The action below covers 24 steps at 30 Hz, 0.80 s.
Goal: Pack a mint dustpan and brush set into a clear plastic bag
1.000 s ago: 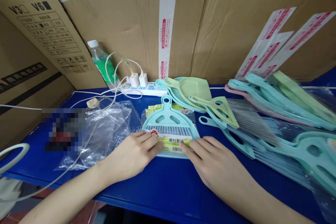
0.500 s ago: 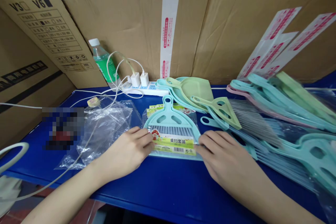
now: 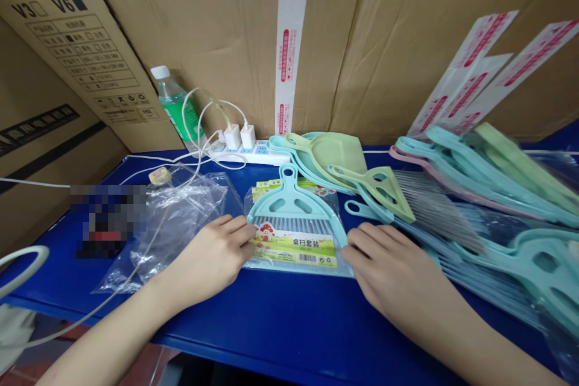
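A mint-green brush and dustpan set (image 3: 289,202) lies in a clear plastic bag (image 3: 298,268) on the blue table. Inside, the brush has its grey bristles towards me and its handle pointing away. A green and white label card (image 3: 298,247) with a mushroom drawing covers the lower part. My left hand (image 3: 221,250) is closed at the bag's left edge, fingers curled beside the card. On the opposite edge my right hand (image 3: 384,259) is closed too, its fingertips partly hidden behind the knuckles. Further label cards (image 3: 266,186) show behind the brush handle.
Behind lie green and mint dustpans (image 3: 339,154) and a small green brush (image 3: 380,184). More dustpans and brushes (image 3: 488,187) pile up at the right. Crumpled clear plastic (image 3: 181,217), a power strip (image 3: 262,154) with cables and a bottle (image 3: 178,108) are at the left. Cardboard boxes (image 3: 217,42) stand behind.
My left hand has shifted a little left, baring more of the card's left end. My right hand has moved slightly outward. The set stays in nearly the same place.
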Motion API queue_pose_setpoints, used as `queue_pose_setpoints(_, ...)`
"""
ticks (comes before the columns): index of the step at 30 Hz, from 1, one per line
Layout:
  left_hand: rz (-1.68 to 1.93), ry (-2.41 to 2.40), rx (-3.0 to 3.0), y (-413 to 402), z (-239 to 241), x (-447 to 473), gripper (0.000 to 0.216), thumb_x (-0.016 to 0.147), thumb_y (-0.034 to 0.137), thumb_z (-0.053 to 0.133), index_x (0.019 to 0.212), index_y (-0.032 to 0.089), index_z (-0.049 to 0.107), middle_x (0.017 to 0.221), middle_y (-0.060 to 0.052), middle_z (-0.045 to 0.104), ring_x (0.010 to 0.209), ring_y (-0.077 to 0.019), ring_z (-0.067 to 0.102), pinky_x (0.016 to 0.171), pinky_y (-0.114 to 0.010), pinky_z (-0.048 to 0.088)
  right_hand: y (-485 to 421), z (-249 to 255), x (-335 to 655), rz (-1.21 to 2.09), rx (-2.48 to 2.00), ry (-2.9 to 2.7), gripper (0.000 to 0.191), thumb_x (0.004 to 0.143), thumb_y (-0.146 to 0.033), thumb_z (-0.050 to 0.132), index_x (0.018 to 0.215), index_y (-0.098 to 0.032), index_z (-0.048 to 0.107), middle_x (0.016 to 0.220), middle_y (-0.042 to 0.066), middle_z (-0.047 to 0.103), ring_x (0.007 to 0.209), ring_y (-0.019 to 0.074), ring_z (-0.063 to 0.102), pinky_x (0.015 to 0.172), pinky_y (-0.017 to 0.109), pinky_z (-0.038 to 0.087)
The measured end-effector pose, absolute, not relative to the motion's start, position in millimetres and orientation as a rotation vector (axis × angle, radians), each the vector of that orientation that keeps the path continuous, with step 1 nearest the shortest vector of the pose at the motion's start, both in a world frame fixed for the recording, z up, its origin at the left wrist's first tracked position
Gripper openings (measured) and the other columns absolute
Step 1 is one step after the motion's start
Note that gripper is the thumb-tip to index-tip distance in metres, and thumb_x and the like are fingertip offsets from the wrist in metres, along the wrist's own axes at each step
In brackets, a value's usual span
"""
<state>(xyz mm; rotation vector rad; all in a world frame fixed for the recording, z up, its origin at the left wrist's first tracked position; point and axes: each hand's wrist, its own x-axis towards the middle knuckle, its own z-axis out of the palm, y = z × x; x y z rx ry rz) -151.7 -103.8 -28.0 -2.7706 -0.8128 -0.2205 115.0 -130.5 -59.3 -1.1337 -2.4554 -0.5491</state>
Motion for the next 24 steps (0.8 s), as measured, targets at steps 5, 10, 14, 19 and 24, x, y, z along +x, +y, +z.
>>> queue_pose_setpoints(5, -0.216, -0.84, -2.78, -106.0, -28.0, -151.0, 0.026, 0.084, 0.007, 0.043, 0.064, 0.016, 0.057, 0.071, -0.004, 0.057, 0.065, -0.0182, 0.049, 0.057, -0.032, 0.039, -129.9, -60.8, 114.9, -0.539, -1.135, -2.476, 0.025, 0.071, 0.0, 0.047, 0.062, -0.02, 0.057, 0.063, 0.003, 0.054, 0.065, 0.0199, 0.047, 0.064, 0.032, 0.032)
queue_pose_setpoints(10, -0.221, -0.822, -2.736, -106.2, -34.4, -147.7, 0.027, 0.091, 0.015, 0.042, 0.071, 0.016, 0.059, 0.072, -0.004, 0.057, 0.066, -0.0187, 0.05, 0.058, -0.033, 0.039, -131.2, -58.3, 111.4, -0.542, -1.131, -2.466, 0.022, 0.075, -0.006, 0.044, 0.064, -0.019, 0.059, 0.066, 0.006, 0.055, 0.069, 0.0217, 0.046, 0.066, 0.033, 0.034)
queue_pose_setpoints(14, -0.207, -0.757, -2.67, -104.4, -38.4, -145.7, 0.026, 0.096, 0.011, 0.042, 0.079, 0.015, 0.061, 0.074, -0.003, 0.061, 0.068, -0.0178, 0.053, 0.061, -0.031, 0.038, -131.4, -59.0, 108.2, -0.552, -1.106, -2.463, 0.024, 0.081, -0.009, 0.043, 0.066, -0.018, 0.061, 0.067, 0.007, 0.055, 0.068, 0.0218, 0.044, 0.065, 0.034, 0.033)
queue_pose_setpoints(19, -0.137, -0.674, -2.71, -105.5, -36.8, -144.3, 0.031, 0.095, 0.009, 0.045, 0.122, 0.02, 0.057, 0.082, -0.001, 0.063, 0.074, -0.0173, 0.057, 0.071, -0.031, 0.04, -129.0, -66.2, 105.7, -0.561, -0.911, -2.525, 0.037, 0.082, 0.0, 0.04, 0.099, -0.016, 0.068, 0.071, 0.004, 0.057, 0.07, 0.021, 0.046, 0.066, 0.032, 0.033)
queue_pose_setpoints(24, -0.103, -0.689, -2.728, -106.1, -38.0, -144.9, 0.032, 0.097, 0.013, 0.046, 0.125, 0.022, 0.058, 0.08, -0.001, 0.061, 0.076, -0.0181, 0.058, 0.073, -0.031, 0.041, -130.3, -71.9, 105.4, -0.485, -0.904, -2.563, 0.041, 0.083, -0.001, 0.042, 0.11, -0.019, 0.067, 0.075, 0.004, 0.06, 0.074, 0.0211, 0.049, 0.068, 0.032, 0.034)
